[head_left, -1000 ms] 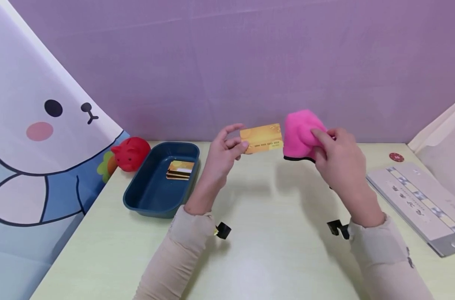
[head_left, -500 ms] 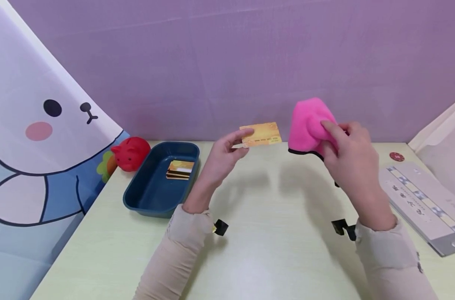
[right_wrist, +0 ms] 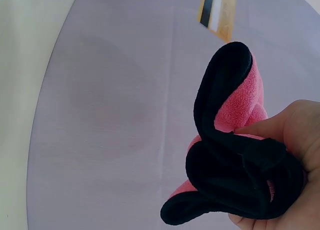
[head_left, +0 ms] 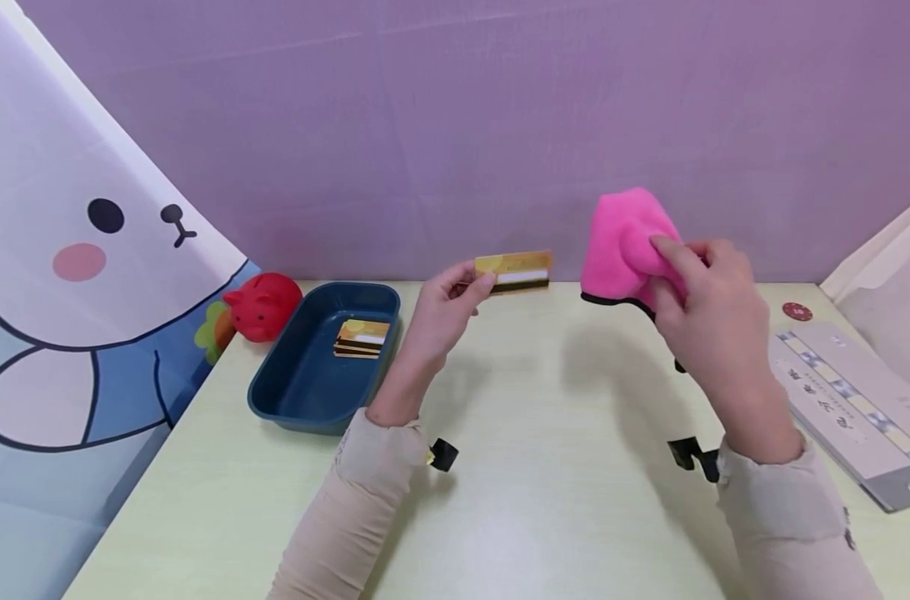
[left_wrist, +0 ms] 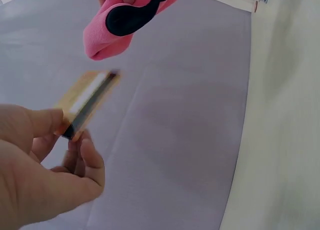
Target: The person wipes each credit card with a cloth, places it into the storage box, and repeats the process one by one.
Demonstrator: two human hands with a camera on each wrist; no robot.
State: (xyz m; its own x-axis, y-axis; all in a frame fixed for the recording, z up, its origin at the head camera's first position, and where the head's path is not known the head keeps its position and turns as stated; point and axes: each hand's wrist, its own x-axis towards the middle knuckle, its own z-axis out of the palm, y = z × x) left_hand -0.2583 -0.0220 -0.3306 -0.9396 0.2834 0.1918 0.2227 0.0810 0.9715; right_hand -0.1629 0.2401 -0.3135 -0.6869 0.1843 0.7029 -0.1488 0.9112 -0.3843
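In the head view my left hand (head_left: 428,325) pinches a gold bank card (head_left: 526,267) by its left end, above the table. The card's back faces me, with a dark stripe and a white strip. In the left wrist view the thumb (left_wrist: 47,121) presses on the card's near end. To the right, my right hand (head_left: 717,329) grips a bunched pink cloth (head_left: 626,237) with black edging, raised off the table. The cloth's black-edged folds (right_wrist: 220,80) show in the right wrist view; some fingers are hidden behind it. Card and cloth are apart.
A dark blue tray (head_left: 275,408) at left holds a small stack of gold cards (head_left: 363,332). Beside it sits a red piggy bank (head_left: 266,307). At right lie a red poker chip (head_left: 797,311) and a grey flat case (head_left: 837,400). A purple backdrop (head_left: 455,125) hangs behind.
The card in my left hand has turned from its numbered front to its striped back. My right hand has moved right and slightly up with the pink cloth, away from the card.
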